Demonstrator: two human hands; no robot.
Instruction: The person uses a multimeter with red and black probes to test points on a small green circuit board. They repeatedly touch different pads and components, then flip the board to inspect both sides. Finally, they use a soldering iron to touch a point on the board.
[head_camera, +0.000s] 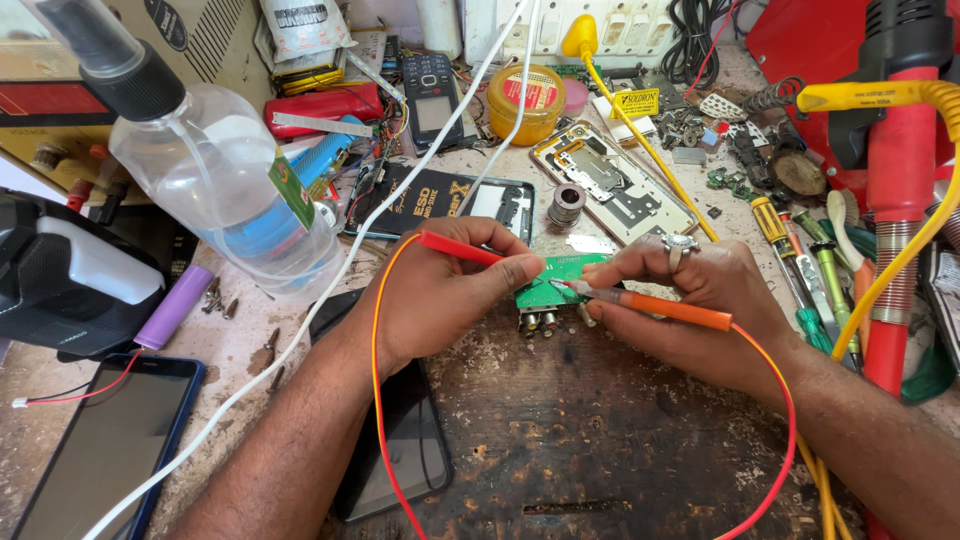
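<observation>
left hand (440, 295) pinches red probe (462, 248), tip aimed right | right hand (700, 300) pinches orange probe (660, 308), tip aimed left | green circuit board (552, 283) lies flat on bench (600, 430) between both grips, long axis left-right, touched by both hands | spray bottle (220, 180) far left
</observation>
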